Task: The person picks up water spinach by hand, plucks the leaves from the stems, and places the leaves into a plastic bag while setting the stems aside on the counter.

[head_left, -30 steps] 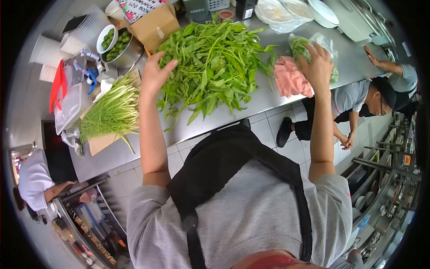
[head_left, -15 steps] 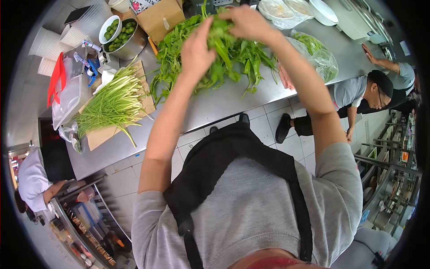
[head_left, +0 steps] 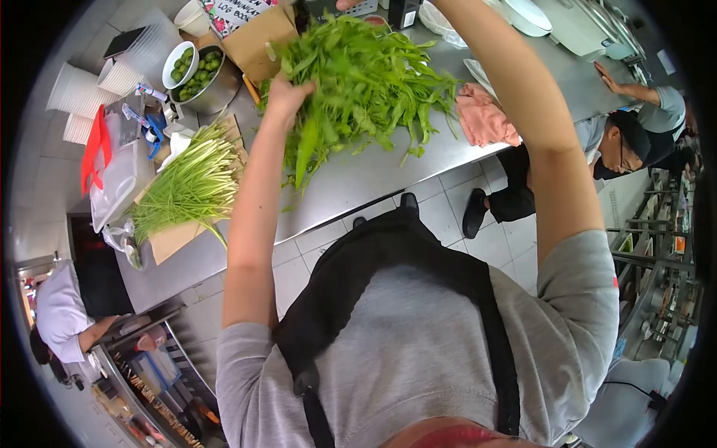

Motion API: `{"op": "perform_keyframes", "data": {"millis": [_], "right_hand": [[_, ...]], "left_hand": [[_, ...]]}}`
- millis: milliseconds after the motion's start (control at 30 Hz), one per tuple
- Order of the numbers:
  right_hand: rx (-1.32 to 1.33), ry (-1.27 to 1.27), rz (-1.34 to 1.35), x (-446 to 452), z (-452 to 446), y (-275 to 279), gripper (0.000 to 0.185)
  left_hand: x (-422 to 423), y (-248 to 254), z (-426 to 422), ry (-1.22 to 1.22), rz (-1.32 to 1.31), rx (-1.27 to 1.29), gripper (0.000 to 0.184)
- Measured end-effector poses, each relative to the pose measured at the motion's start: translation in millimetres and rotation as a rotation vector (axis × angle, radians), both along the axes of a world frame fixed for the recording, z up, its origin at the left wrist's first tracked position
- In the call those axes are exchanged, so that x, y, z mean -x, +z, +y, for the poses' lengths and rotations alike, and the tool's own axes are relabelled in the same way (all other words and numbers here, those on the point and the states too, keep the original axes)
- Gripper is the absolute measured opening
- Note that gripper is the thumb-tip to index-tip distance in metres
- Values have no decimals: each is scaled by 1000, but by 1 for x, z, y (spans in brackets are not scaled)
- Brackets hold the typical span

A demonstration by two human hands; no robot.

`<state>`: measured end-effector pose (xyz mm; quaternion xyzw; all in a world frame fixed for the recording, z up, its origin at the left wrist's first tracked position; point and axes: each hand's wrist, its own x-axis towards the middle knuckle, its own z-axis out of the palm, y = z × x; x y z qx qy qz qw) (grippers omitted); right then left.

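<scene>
A large heap of leafy greens covers the middle of the steel table. My left hand is at the heap's left side, its fingers partly buried among blurred leaves, so its grip is hidden. At the top edge of the view only a bit of my right hand shows, beyond the heap; its fingers are mostly out of frame. A pink cloth lies right of the greens, under my right forearm. Left of my left forearm, a bunch of thin green stalks rests on brown cardboard.
A pot of small green fruits, a white bowl and a cardboard box stand at the back left. White bowls sit at the back right. One co-worker bends beyond the table's right end; another person is far left.
Both hands came together over the greens, then parted: my left hand moved left and down, my right hand up to the top edge. The leaves have shifted. The co-worker at right leans differently.
</scene>
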<state>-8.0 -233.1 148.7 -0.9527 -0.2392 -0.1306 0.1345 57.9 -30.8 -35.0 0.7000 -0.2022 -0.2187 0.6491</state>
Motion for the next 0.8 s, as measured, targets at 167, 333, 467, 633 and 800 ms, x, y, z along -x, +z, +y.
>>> {"op": "perform_keyframes", "data": {"millis": [167, 333, 467, 633, 800], "right_hand": [[-11, -247, 143, 20, -1, -6, 15], [-88, -328, 127, 14, -14, -52, 15], [-235, 82, 397, 19, 13, -119, 15], [201, -548, 249, 32, 31, -144, 19], [230, -534, 35, 38, 43, -162, 26]], "left_hand": [[23, 21, 36, 249, -387, -243, 53], [37, 38, 42, 290, -987, -244, 36], [57, 31, 27, -78, -1052, -177, 32], [64, 15, 37, -269, -1120, -700, 27], [67, 25, 40, -261, -1113, -645, 27]]}}
